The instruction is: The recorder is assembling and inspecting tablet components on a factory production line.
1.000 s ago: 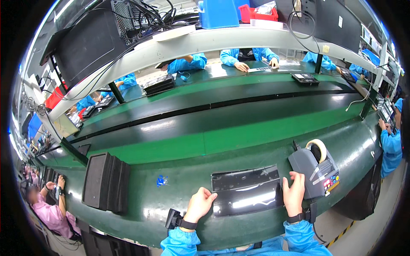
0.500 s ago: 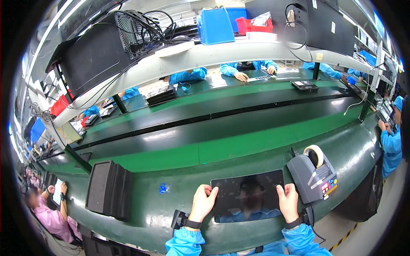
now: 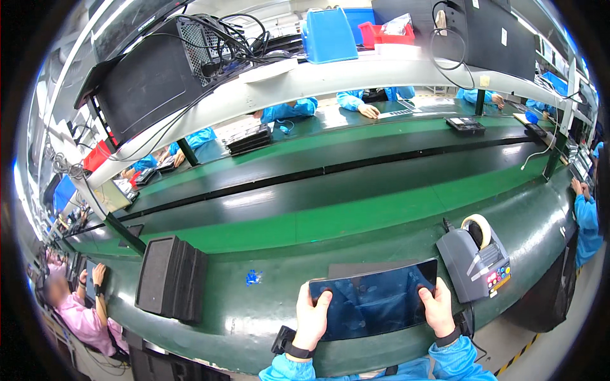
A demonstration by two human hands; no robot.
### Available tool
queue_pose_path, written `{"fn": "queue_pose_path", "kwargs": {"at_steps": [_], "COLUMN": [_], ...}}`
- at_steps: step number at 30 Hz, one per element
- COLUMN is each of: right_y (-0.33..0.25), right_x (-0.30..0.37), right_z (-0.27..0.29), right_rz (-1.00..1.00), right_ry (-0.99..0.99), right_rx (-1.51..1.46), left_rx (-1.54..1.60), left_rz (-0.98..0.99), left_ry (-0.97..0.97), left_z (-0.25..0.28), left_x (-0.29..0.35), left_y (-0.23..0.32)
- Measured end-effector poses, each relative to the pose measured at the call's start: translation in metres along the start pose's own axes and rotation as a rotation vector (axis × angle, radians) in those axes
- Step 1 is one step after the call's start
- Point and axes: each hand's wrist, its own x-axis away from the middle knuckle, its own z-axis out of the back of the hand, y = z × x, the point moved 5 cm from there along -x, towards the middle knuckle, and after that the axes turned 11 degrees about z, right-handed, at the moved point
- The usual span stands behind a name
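Note:
A flat, dark glossy tablet [image 3: 375,303] is held between my two hands, tilted, with reflections on its face. My left hand [image 3: 312,317] grips its left edge, thumb on the front face. My right hand [image 3: 438,307] holds the right edge the same way, thumb near the corner. The fingers behind the tablet are hidden. Beyond its upper edge shows part of a dark grey flat pad [image 3: 356,269] lying on the green bench [image 3: 267,317]. A grey tape dispenser [image 3: 473,263] with a roll of pale tape stands just right of the tablet.
A stack of black foam trays [image 3: 168,279] stands to the left, with small blue bits [image 3: 253,277] beside it. Ahead, a white shelf [image 3: 286,79] carries a blue bin [image 3: 329,37] and cables. Co-workers sit at left, right and across the bench.
Both hands have raised and tilted the tablet, uncovering part of the grey pad behind it. Its reflections have changed. The whole view has shifted slightly.

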Motion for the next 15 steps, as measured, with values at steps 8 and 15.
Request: {"fn": "queue_pose_path", "kwargs": {"at_steps": [8,15], "right_y": [-0.017,-0.066], "right_x": [0.004,0.044], "right_z": [0.018,0.103], "right_rz": [-0.113,0.497], "right_ry": [0.022,0.763], "right_rx": [0.165,0.474], "left_rx": [-0.225,-0.097], "left_rz": [-0.297,-0.269], "left_ry": [0.032,0.155], "left_z": [-0.013,-0.004], "left_x": [0.011,0.041], "left_y": [0.028,0.062]}}
